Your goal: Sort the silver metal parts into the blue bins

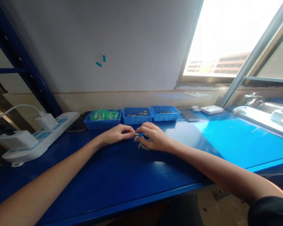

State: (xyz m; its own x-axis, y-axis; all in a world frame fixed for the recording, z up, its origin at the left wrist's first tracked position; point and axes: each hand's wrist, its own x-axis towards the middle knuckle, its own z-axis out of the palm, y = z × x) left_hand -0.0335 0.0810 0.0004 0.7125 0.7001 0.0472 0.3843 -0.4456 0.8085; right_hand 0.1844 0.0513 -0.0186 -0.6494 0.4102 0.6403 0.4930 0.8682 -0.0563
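My left hand (121, 133) is closed in a pinch, thumb against forefinger, right beside a small metal piece (136, 134). Facing it, my right hand (154, 136) curls its fingers and thumb around the same spot, and the fingertips of both hands nearly meet at that piece. Several short silvery metal cylinders (145, 147) lie loose on the blue tabletop (122, 179), under and in front of my right hand. The right palm and fingers partly hide this small pile. What exactly sits inside the left pinch is too small to make out.
Behind my hands stand three blue bins: one with green-wrapped packs (105, 115), a middle bin (137, 120) and a right bin (165, 117) with small metal parts. A power strip (44, 135) with chargers lies left; a white device (211, 109) lies right, near the window.
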